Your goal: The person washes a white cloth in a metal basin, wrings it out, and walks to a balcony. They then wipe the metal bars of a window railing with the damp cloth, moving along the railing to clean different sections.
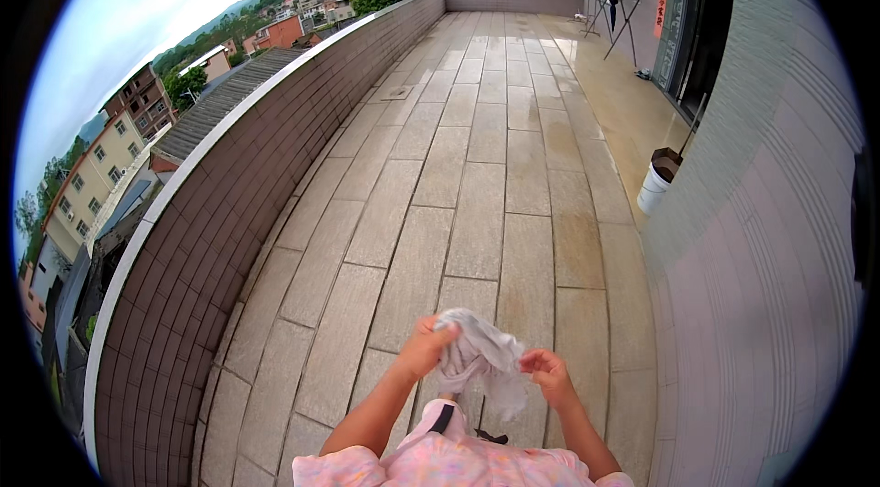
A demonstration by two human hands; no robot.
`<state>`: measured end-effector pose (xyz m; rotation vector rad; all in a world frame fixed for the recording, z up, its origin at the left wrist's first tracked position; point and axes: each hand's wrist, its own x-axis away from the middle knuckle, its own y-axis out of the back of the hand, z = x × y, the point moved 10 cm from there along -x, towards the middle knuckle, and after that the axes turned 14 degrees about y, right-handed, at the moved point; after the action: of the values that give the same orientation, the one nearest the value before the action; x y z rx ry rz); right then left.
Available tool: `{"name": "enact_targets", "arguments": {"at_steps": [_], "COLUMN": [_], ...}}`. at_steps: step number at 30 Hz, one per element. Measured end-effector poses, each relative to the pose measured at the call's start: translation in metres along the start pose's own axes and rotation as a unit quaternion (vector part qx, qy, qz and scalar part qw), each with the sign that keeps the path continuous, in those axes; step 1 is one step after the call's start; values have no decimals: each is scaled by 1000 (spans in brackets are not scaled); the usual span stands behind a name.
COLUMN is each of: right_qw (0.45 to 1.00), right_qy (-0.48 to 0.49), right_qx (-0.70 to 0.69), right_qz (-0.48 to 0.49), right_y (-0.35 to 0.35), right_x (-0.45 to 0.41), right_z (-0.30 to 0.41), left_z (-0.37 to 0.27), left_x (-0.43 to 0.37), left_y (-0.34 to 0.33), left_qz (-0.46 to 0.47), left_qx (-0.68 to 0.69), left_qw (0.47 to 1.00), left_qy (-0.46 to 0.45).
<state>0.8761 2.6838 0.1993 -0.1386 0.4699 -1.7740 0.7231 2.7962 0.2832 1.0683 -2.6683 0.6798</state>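
A pale, crumpled cloth point(478, 349) hangs between my two hands, in front of my chest at the bottom centre of the head view. My left hand point(427, 347) grips its upper left part, with the thumb over the fabric. At its right edge, my right hand point(546, 374) pinches the cloth between thumb and fingertips. The lower end of the cloth hangs loose and is slightly blurred. Below it show my pink patterned top and a black strap.
Stone paving tiles point(474, 246) cover the terrace, wet farther off. A tiled parapet point(227, 212) runs along the left, a house wall point(749, 281) along the right. By that wall stands a white bucket point(652, 193); a folding drying rack point(624, 26) is beyond, near a doorway.
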Motion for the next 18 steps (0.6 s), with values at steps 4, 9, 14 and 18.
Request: {"name": "enact_targets", "arguments": {"at_steps": [4,9,14,18], "right_qw": [999,979,953,938], "right_qy": [-37,-99,-115,-135], "right_qx": [15,65,41,56], "right_qz": [-5,-168,-278,-315], "right_y": [5,68,116,157], "right_x": [-78,-174,-235,-269], "right_z": [-29,-66,-69,-80], "left_z": [-26,-30,-77,-118], "left_x": [-89,-216,-324,-417], "left_y": [53,68,75,136], "left_qz": [0,-21,86,-116], "left_qx": [98,-324,-111,-332], "left_qw": [995,936,988,936], "left_qy": [19,137,65,30]}}
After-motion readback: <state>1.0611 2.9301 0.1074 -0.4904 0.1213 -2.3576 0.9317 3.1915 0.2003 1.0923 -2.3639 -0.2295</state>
